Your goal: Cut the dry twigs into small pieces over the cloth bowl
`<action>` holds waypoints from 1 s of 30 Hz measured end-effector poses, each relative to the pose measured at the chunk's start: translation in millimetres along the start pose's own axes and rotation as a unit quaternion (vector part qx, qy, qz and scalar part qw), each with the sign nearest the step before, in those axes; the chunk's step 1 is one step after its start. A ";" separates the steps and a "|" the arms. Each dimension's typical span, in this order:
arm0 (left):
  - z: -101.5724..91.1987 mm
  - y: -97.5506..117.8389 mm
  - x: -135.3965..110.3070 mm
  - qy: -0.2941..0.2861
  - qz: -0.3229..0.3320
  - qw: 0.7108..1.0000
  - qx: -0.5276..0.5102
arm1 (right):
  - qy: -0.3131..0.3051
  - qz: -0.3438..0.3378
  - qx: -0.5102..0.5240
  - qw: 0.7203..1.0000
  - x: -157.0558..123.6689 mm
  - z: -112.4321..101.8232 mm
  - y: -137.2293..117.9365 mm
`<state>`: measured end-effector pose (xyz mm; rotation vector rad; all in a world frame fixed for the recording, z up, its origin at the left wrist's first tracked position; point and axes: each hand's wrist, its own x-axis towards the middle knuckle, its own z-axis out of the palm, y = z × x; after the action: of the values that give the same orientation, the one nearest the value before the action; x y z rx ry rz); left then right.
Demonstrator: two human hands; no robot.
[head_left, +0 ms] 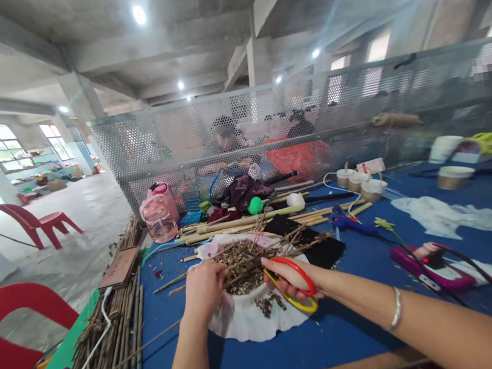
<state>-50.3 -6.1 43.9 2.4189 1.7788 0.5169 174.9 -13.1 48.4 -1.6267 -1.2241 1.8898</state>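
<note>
Bare concrete beams and ceiling lights cover a wide hall, and a perforated metal screen [161, 135] stands along the far edge of a blue-topped desk [327, 344]. Near the middle of the desk, a heap of small dry plant pieces [237, 253] lies on white cloth [242, 325], with some crumbs spilled on the cloth's near side. Just over the heap, the left hand [207, 278] has its fingers curled together and seems to pinch a dry stem [246, 269]; the right hand [289, 279] is closed around the red and yellow handles of scissors [301, 271], whose blades cannot be made out. Judging by the heap, plenty of cutting looks done, yet loose twigs lie across its right side and a thick bundle of long stalks [114, 355] lies uncut along the left edge, so much seems left. As for writing, none can be read: a small card [370, 166] behind the paper-like pots [372, 189] carries marks too tiny to decipher, and no brand shows.
</note>
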 end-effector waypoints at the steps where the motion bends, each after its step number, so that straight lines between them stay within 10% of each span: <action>1: 0.2 -1.8 0.3 0.009 -0.008 1.000 -0.001 | -0.006 -0.006 0.009 1.000 -1.5 -2.2 0.1; 7: 1.4 -4.2 2.2 0.076 -0.041 0.996 -0.012 | -0.031 -0.058 0.065 0.996 -15.3 -15.1 7.4; 13: 7.8 -0.4 0.6 -0.080 -0.039 0.995 -0.036 | -0.072 -0.070 0.089 0.991 -29.7 -24.5 18.0; 30: 7.3 46.0 -11.1 -0.002 0.068 0.996 -0.065 | -0.048 -0.138 0.063 0.987 -42.8 -20.9 22.2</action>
<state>-9.0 -30.2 47.3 2.4588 1.5346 0.6212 211.7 -49.4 57.9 -1.2437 -1.2657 1.8447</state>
